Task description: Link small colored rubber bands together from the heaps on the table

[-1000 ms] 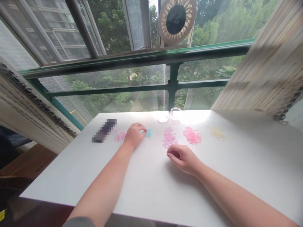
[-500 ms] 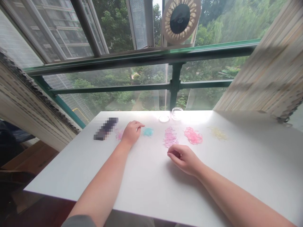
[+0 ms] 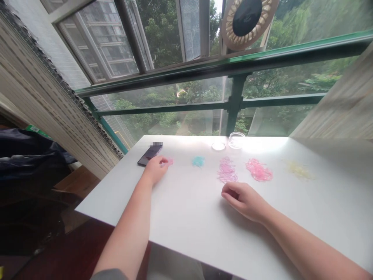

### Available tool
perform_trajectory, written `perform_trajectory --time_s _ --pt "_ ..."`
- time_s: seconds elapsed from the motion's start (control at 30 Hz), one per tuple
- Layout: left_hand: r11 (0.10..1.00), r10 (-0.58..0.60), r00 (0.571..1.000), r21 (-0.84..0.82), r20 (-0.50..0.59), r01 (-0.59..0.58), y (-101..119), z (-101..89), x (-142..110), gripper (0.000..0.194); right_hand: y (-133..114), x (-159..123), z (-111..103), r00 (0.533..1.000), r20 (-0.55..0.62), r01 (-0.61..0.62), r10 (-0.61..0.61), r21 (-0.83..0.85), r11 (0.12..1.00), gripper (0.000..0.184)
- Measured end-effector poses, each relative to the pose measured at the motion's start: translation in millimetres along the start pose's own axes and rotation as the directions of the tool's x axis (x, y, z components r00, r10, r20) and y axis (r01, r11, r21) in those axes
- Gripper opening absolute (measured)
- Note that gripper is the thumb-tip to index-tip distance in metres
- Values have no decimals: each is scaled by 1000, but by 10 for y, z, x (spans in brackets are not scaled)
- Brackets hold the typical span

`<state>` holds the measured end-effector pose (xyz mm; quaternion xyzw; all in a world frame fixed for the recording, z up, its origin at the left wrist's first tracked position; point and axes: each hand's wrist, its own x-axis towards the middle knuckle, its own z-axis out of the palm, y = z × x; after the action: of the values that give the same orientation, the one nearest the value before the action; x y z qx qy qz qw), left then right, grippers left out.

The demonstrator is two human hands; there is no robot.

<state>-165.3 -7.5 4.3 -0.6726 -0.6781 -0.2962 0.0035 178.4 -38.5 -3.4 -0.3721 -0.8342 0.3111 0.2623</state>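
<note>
My left hand (image 3: 156, 169) is at the left of the table, its fingers bent and drawn together beside a small pink pile of thin stringy bands (image 3: 170, 161), which it partly covers. Whatever its fingertips may hold is hidden. Just below a purple pile of the same thin bands (image 3: 227, 171) rests my right hand (image 3: 243, 198), loosely curled with thumb and fingers meeting; I cannot make out anything in it. A small teal pile (image 3: 198, 161) lies between the hands. To the right are a bright pink pile (image 3: 258, 170) and a pale yellow pile (image 3: 299, 170).
A dark phone (image 3: 145, 156) lies left of the pink pile. At the back edge of the white table (image 3: 186, 217) are a round clear container (image 3: 236, 140) and a clear lid (image 3: 218, 146). A green railing and window stand behind; a round fan (image 3: 247, 19) is above.
My left hand has moved left, from near the teal pile to the small pink pile, and its pointing finger has bent in. My right hand stays by the purple pile. The view has turned left.
</note>
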Motion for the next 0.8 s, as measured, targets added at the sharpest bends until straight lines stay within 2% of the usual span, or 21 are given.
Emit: perform_trajectory --time_s 0.07,0.1,0.23,0.43,0.63,0.8 --pt "998 43 996 37 80 -46 20 35 -16 12 3 1 -1 1000 1 -4 4 4 1000 13" --pt "997 43 995 57 87 -48 33 50 -15 13 5 1 -1 1000 1 -3 3 5 1000 13" --pt "993 -13 999 122 30 9 73 80 10 14 15 3 3 1000 7 -4 4 0 1000 14" --pt "986 -83 996 149 26 78 86 89 32 13 16 10 4 1000 14 -25 25 -12 1000 14" --pt "987 -87 996 140 32 81 55 127 64 12 8 7 -1 999 25 -41 41 -9 999 14" --pt "980 -59 998 192 6 57 56 169 61 12 11 4 8 998 27 -48 48 -13 999 14"
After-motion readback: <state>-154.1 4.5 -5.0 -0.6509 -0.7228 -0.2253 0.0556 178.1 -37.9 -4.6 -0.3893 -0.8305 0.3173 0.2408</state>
